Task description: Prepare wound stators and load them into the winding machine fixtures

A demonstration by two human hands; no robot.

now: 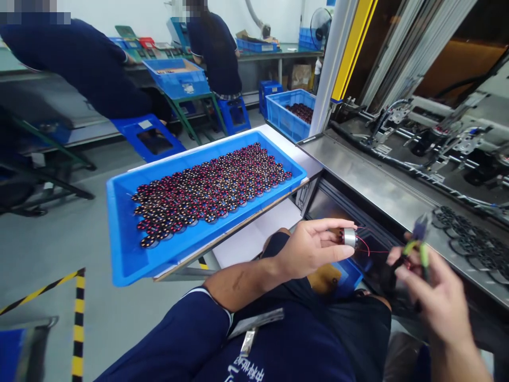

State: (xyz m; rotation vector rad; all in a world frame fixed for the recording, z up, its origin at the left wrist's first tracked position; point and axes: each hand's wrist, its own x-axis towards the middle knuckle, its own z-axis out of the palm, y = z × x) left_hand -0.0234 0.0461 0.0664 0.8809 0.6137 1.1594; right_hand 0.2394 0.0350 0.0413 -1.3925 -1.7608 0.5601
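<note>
Between the fingertips of my left hand (308, 248) is a small motor part with a silvery cylindrical rim (350, 237). Thin red wires (366, 245) trail from it, one stretching towards my right hand. My right hand (435, 289) is closed round wire cutters (417, 248) with yellow-green and black handles, their jaws pointing up and away from me. Motion blurs this hand, and whether its fingertips also pinch the wire end is unclear. Left of my hands, a blue tray (119, 233) holds many round wound stators (214, 185) in rows.
To the right stands a machine with a metal ledge (358, 175), rods and cables. Black ring-shaped parts (473, 239) lie along that ledge. Beyond the tray are a blue crate (292, 98) of parts and two seated people at a long bench. A blue stool (147, 135) stands behind the tray.
</note>
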